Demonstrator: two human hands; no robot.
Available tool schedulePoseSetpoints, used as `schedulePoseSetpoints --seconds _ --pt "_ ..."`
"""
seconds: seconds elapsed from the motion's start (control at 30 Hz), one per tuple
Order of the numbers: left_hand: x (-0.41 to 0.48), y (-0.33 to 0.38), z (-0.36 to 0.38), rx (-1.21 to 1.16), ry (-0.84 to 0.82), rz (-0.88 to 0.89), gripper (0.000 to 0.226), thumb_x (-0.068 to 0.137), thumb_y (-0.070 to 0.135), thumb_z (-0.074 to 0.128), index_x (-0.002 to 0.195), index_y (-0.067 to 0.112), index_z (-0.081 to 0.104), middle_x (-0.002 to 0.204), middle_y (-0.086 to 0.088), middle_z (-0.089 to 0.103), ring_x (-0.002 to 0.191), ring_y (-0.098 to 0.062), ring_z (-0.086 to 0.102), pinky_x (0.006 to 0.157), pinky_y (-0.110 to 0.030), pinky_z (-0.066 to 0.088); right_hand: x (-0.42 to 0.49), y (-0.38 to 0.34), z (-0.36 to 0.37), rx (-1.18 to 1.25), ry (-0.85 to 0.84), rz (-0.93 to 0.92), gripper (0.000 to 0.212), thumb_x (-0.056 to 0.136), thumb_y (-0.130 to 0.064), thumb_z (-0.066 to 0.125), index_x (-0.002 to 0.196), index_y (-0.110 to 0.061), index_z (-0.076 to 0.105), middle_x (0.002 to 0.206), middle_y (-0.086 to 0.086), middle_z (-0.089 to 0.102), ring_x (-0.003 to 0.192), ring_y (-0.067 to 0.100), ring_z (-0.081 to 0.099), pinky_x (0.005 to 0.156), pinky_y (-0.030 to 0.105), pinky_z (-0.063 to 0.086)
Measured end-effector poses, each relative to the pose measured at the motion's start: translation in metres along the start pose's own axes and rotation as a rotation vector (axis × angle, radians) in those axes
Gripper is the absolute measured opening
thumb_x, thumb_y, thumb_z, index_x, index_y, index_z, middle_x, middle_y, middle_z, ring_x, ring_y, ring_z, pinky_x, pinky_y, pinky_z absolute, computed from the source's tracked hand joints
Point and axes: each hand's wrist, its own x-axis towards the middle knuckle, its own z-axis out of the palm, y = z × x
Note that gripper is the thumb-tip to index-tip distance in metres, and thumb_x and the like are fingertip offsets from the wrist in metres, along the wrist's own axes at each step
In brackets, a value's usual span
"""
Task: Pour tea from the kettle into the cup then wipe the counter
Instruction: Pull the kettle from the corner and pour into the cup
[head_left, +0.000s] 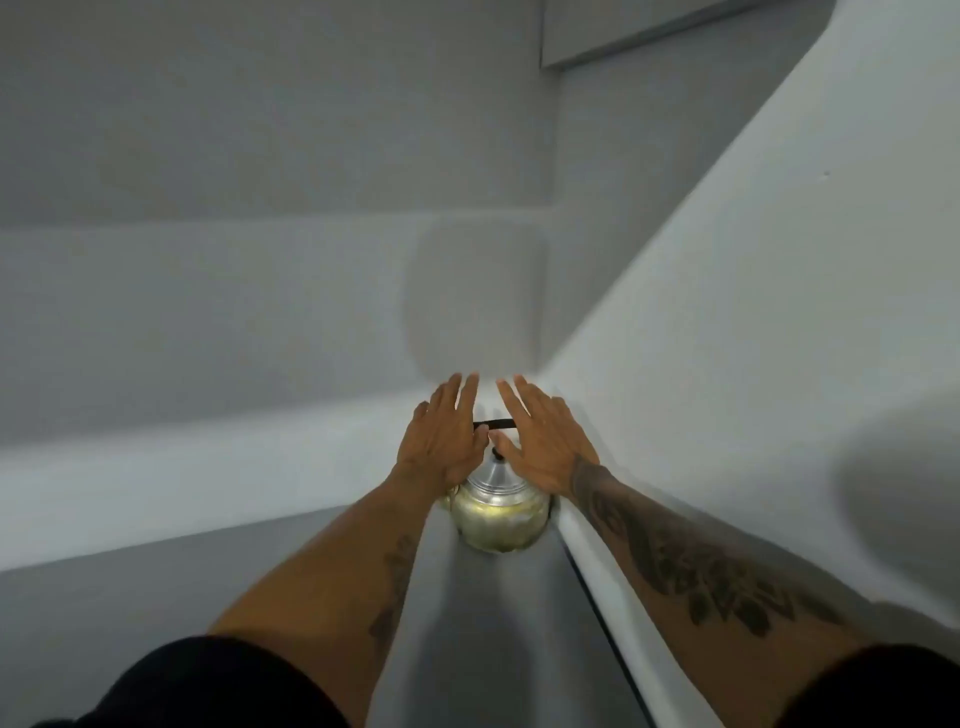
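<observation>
Hands hover flat and spread over the round silver metal kettle (498, 512) — our left hand (441, 441) and right hand (545, 447) grip nothing. It sits on the grey counter (498, 623) beside the white wall (727, 312) — probably readying for its black handle (493, 424); no cup shows.

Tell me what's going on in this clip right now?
A person is reaching both bare hands out over a metal kettle that sits on a grey counter beside a white wall. The left hand and right hand are spread flat with fingers open, above the kettle's black handle; neither grips it. No cup or cloth is in view, so pouring has not started.
</observation>
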Motion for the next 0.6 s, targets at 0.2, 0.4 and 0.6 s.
schedulePoseSetpoints --seconds 0.2,0.4,0.6 --pt "0.035 -0.005 0.031 -0.064 -0.136 -0.096 0.075 0.089 0.016 0.054 0.15 0.01 0.012 0.158 -0.013 0.021 0.142 -0.03 0.028 0.112 -0.043 0.034 0.029 0.014 0.022 0.028 -0.112 0.025 0.077 0.093 -0.027 0.05 0.152 -0.019 0.0 0.162 0.009 -0.002 0.149 0.027 0.006 0.12 0.043 0.008" --pt "0.06 -0.015 0.05 -0.075 -0.241 -0.099 0.057 0.091 0.014 0.049 0.144 0.011 0.03 0.14 -0.011 0.046 0.124 -0.029 0.048 0.096 -0.041 0.044 0.052 0.025 0.038 0.086 -0.221 0.034 0.065 0.088 -0.022 0.055 0.145 -0.01 0.026 0.151 0.014 0.034 0.137 0.03 0.033 0.114 0.043 0.025" --pt "0.065 -0.024 0.058 -0.173 -0.296 -0.115 0.023 0.092 0.027 0.056 0.11 0.013 0.06 0.109 -0.008 0.065 0.096 -0.027 0.061 0.081 -0.037 0.048 0.063 0.032 0.044 0.1 -0.245 0.009 0.016 0.088 -0.021 0.049 0.1 -0.01 0.053 0.101 0.009 0.058 0.083 0.021 0.047 0.071 0.033 0.038"
